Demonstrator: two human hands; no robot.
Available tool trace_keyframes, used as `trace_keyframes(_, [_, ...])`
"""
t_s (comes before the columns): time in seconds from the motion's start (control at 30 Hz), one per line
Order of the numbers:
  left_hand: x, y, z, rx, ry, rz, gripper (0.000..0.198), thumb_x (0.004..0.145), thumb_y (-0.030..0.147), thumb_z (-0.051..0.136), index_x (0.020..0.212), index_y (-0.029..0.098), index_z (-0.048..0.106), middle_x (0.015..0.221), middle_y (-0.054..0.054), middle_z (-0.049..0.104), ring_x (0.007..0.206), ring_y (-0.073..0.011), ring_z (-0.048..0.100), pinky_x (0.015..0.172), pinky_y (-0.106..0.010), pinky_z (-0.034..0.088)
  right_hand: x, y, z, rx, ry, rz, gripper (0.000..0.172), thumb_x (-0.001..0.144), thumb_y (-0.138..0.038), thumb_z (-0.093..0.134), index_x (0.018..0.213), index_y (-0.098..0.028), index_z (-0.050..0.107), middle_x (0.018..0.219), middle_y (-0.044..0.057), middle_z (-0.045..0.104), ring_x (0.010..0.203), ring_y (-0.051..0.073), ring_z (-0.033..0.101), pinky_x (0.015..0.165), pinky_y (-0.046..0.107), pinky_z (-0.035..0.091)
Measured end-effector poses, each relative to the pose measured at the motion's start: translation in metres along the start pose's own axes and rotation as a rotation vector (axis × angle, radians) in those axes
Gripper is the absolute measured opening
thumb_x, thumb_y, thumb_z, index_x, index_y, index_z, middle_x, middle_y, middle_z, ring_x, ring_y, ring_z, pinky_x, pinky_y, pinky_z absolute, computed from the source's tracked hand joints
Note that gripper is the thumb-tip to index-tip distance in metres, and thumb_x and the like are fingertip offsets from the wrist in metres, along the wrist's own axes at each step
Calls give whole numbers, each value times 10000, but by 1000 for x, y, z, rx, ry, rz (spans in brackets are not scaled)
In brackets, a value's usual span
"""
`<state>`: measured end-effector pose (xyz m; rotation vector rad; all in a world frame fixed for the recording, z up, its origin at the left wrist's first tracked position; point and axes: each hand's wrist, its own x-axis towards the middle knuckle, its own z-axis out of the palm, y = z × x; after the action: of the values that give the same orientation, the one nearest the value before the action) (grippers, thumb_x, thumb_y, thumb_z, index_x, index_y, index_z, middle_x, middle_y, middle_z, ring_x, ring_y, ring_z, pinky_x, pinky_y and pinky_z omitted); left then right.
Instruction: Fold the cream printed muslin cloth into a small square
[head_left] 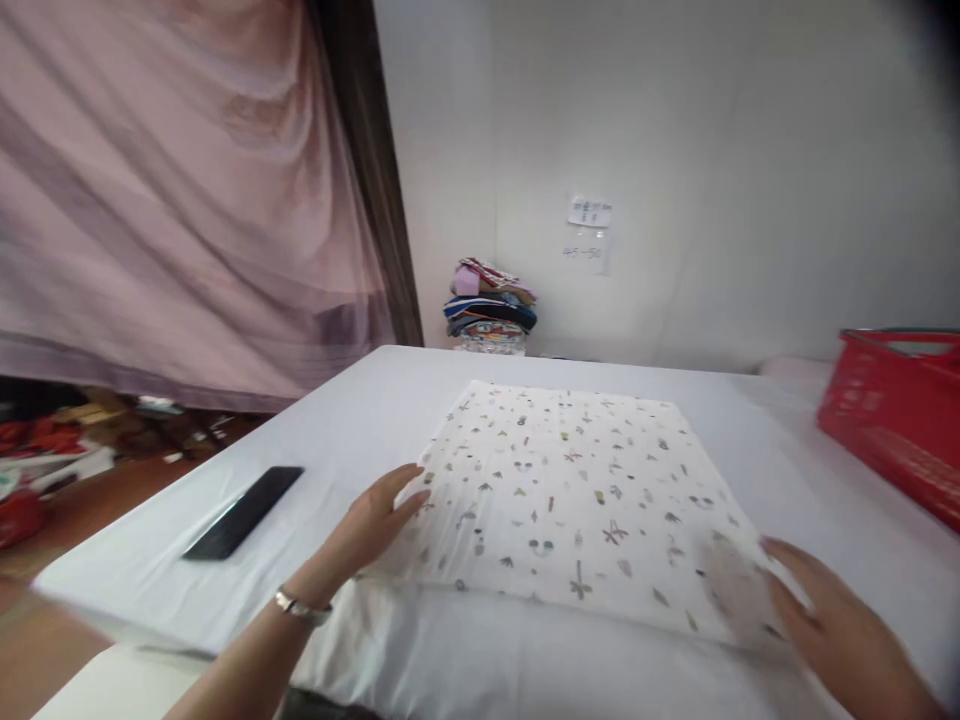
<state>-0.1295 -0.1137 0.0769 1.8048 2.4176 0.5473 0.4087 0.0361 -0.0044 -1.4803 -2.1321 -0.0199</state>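
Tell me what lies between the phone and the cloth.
In the head view: some white tabletop, then the left hand, at the edge of the cloth.

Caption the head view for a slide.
Left hand and right hand at opposite sides of a printed white cloth.

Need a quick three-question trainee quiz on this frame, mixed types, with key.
1. Where is the flat black rectangular slab relative to the white fabric with small scattered prints? (A) on it (B) left of it (C) right of it
2. True or false: a silver-coloured band circles the wrist of the left hand.
3. Fill in: the red open-topped container shows at the picture's ___ edge.
Key: 1 B; 2 true; 3 right.
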Motion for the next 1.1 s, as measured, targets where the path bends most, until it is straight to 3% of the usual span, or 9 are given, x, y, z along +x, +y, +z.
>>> trace_keyframes(0.1, [29, 19, 33, 139, -47, 155, 644, 828, 587, 349, 1336, 194, 399, 1435, -67, 316, 1331, -252, 252, 1096, -440, 208, 20, -42, 6, -46, -189, -70, 579, 871, -501, 267, 1343, -190, 393, 1433, 63, 323, 1317, 236, 277, 1068, 416, 293])
trace_keyframes(0.23, [42, 5, 61, 246, -163, 63, 694, 836, 597, 283, 1397, 189, 281, 1468, -54, 212, 1364, -253, 133, 1096, -504, 151, 22, -50, 20, -187, -408, 21, 664, 866, -560, 256, 1367, -140, 372, 1453, 82, 267, 1347, 246, 188, 1095, 459, 189])
trace_keyframes(0.37, [41, -20, 66, 250, -189, 28, 670, 848, 565, 252, 1420, 223, 189, 1486, -15, 143, 1371, -223, 93, 1100, -497, 141, 11, -40, 20, -189, -446, 26, 701, 874, -602, 205, 1394, -149, 330, 1471, 62, 215, 1358, 226, 139, 1117, 423, 123])
trace_keyframes(0.47, [49, -30, 65, 272, -232, 76, 546, 854, 445, 311, 1369, 264, 339, 1467, -32, 229, 1362, -264, 144, 1063, -564, 168, 20, -44, 14, -155, -496, 54, 712, 878, -604, 165, 1414, -150, 284, 1484, 50, 164, 1363, 218, 109, 1118, 409, 119])
trace_keyframes(0.57, [75, -21, 62, 334, -216, 204, 433, 830, 306, 369, 1231, 291, 531, 1432, -51, 321, 1347, -308, 183, 1031, -615, 160, 54, -57, 13, -141, -472, 24, 703, 882, -598, 143, 1427, -167, 247, 1495, 34, 115, 1368, 214, 70, 1119, 407, 104])
trace_keyframes(0.67, [112, 5, 63, 301, -61, 246, 449, 860, 349, 332, 1265, 239, 493, 1444, -77, 294, 1352, -290, 178, 1050, -562, 187, 103, -65, 23, -153, -428, -37, 692, 882, -591, 162, 1425, -172, 250, 1498, 41, 116, 1370, 217, 43, 1118, 398, 92])
trace_keyframes(0.83, [157, 19, 77, 264, -29, 104, 581, 853, 494, 304, 1326, 174, 406, 1442, -116, 289, 1342, -294, 207, 1054, -540, 201, 153, -36, 60, -243, -478, 101, 673, 890, -531, 204, 1412, -109, 256, 1490, 83, 155, 1368, 232, 83, 1098, 438, 129])
trace_keyframes(1.0, [157, -8, 88, 249, -149, -35, 706, 848, 546, 246, 1408, 117, 231, 1481, -109, 179, 1366, -268, 123, 1079, -504, 173, 143, -1, 77, -254, -446, 127, 667, 880, -555, 185, 1395, -147, 302, 1486, 58, 185, 1364, 236, 109, 1079, 456, 172])
trace_keyframes(1.1, [162, -9, 85, 315, -209, -5, 554, 882, 444, 238, 1372, 204, 332, 1479, -85, 205, 1366, -287, 112, 1044, -573, 168, 145, -4, 77, -255, -455, 138, 667, 872, -559, 187, 1384, -154, 325, 1480, 68, 207, 1360, 247, 131, 1077, 474, 175])
